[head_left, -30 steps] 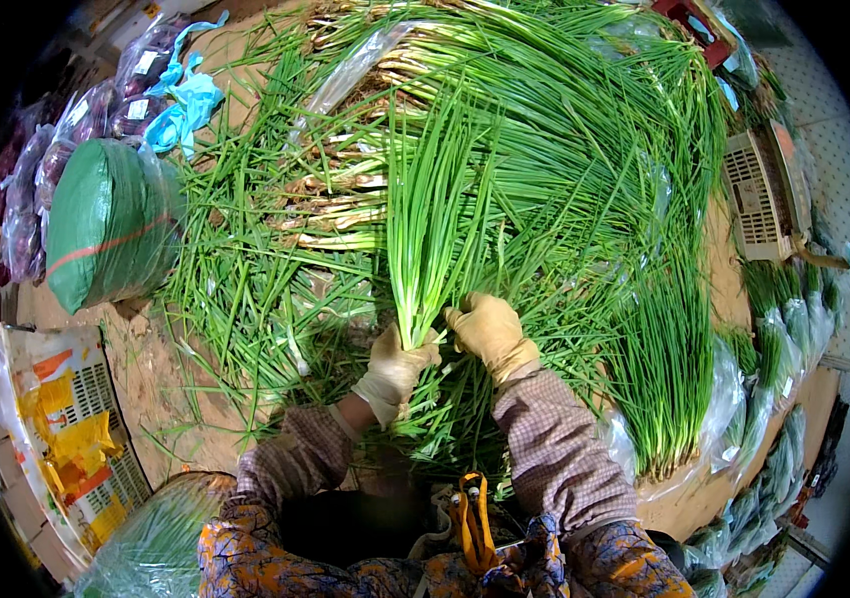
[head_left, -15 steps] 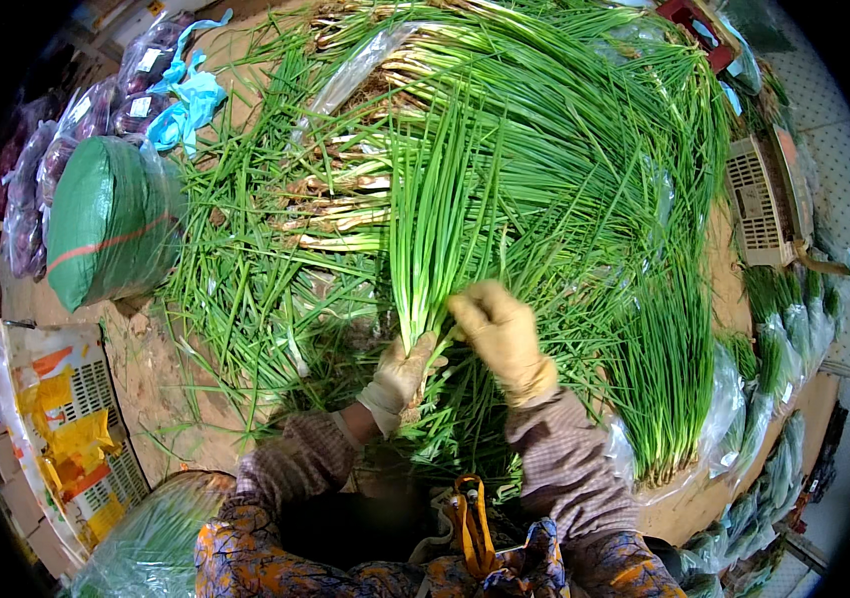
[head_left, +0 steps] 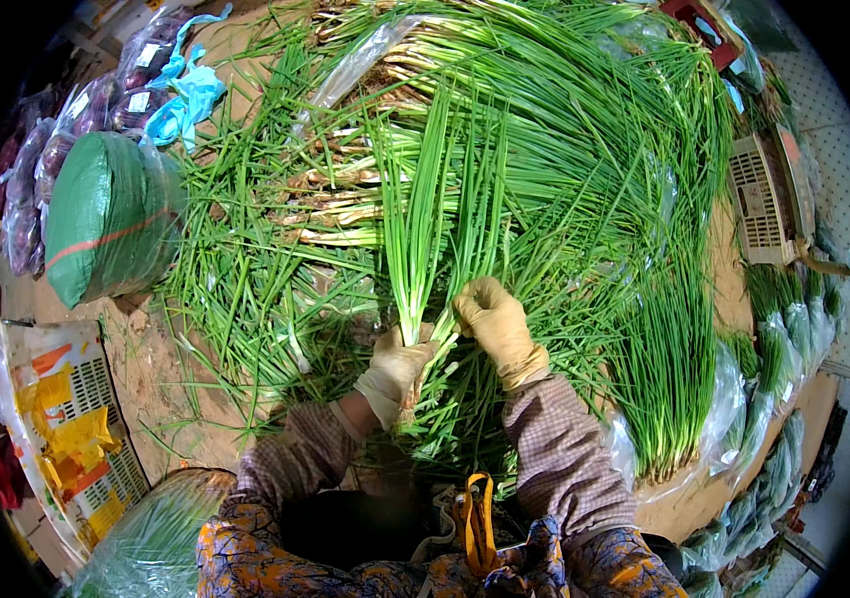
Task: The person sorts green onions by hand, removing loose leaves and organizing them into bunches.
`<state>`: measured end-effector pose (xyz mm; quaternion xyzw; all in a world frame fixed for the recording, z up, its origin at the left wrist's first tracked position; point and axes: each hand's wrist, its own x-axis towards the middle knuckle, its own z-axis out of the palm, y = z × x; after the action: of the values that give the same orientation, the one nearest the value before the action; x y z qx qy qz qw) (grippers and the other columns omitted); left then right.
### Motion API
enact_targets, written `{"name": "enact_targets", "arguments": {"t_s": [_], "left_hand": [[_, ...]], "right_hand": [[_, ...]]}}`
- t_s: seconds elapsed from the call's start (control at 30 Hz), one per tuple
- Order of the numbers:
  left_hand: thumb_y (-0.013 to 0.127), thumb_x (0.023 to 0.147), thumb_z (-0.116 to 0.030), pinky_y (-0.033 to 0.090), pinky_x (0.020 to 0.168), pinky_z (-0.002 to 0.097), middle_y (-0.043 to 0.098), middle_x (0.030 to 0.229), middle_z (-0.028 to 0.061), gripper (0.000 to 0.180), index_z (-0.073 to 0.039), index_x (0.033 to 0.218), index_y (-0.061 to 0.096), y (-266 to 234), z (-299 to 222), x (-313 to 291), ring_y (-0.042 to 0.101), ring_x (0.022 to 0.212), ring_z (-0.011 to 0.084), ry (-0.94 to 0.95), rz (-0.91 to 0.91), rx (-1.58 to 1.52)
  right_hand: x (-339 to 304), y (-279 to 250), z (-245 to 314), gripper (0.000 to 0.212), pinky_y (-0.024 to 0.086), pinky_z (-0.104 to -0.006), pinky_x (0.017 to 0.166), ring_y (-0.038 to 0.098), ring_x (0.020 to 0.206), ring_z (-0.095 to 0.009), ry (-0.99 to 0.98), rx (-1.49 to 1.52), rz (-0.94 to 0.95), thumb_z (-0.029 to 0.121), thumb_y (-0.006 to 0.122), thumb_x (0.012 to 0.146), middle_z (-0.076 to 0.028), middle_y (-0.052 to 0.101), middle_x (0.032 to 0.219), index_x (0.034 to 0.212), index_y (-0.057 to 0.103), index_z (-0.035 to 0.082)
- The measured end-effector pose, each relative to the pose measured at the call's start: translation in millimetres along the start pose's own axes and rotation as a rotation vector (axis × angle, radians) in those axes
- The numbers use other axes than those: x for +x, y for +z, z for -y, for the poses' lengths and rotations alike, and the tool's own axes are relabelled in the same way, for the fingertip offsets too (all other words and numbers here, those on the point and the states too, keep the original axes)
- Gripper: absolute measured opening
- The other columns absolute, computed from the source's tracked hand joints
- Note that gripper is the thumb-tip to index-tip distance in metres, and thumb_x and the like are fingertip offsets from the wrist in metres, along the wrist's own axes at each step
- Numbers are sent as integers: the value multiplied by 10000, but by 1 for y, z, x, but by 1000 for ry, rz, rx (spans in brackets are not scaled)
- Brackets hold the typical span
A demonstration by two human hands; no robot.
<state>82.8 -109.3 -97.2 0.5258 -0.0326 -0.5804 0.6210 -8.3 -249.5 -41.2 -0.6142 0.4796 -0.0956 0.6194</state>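
Your left hand (head_left: 395,371) grips the scallion bunch (head_left: 423,229) at its base — leaves running toward the frame's top — while your right hand (head_left: 493,321), just beside, seemingly pinches a stalk.

Green scallions (head_left: 505,179); beige gloves on left hand (head_left: 395,371) and right hand (head_left: 495,324); checked sleeves (head_left: 564,448); green sack (head_left: 106,214), far left.

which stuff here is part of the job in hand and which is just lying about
In hand: left hand gripping a bunch of green onions; right hand on the bunch beside it; the green onion pile.

Lying about: green sack; blue plastic strips; white crate; yellow bag.
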Motion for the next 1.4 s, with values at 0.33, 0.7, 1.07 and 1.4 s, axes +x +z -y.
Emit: {"name": "enact_targets", "arguments": {"t_s": [0.33,0.7,1.07,1.4], "left_hand": [[620,738,67,467,691,244,546,845,21,249,-14,955,530,7,-1,-2,529,761,104,17,-35,-86],[446,877,-259,384,912,282,472,1133,46,503,9,1290,343,-2,5,5,461,1059,170,-95,522,-628],[472,907,-183,498,729,280,604,1005,109,333,-50,1212,455,-3,-17,-5,598,909,223,-230,235,-423],[470,904,-156,464,844,338,536,1137,126,377,44,1220,421,-2,-19,-16,552,993,215,102,159,61]], "right_hand": [[-13,12,64,246,449,-213,446,561,516,-90,54,-38,-71,160,610,834,-84,614,735,978,545,-28],[-22,18,28,157,465,-217,515,610,624,-134,14,315,164,167,507,901,-70,610,791,882,495,12],[-23,-19,31,406,395,-227,433,463,472,-95,32,905,-135,370,532,873,-41,562,622,982,541,-20],[-3,20,40,259,410,-185,399,525,473,-69,37,-117,109,151,554,867,-49,601,684,1056,573,-25]]}}
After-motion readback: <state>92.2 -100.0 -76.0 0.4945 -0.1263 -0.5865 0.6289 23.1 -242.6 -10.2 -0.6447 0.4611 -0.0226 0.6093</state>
